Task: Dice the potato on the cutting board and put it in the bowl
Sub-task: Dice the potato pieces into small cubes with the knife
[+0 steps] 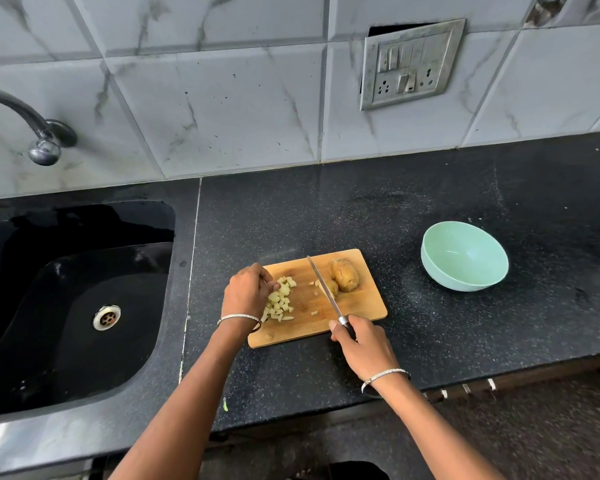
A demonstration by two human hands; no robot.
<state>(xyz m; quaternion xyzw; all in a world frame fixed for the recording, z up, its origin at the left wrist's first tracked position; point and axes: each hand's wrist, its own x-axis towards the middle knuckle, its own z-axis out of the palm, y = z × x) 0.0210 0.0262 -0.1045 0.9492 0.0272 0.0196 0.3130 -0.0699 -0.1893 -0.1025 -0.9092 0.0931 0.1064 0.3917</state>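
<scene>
Two jobs remained: an uncut potato piece (343, 279) sat far right on the cutting board (364, 308), diced pieces (279, 303) piled at its left. The right hand (361, 348) gripped the knife (323, 289) handle; the left hand (246, 292) curled against the pile, whether holding any I could not tell. Bringing that piece under the blade with fingertips tucked seemed wise; the bowl (458, 280) stood empty, well right
</scene>
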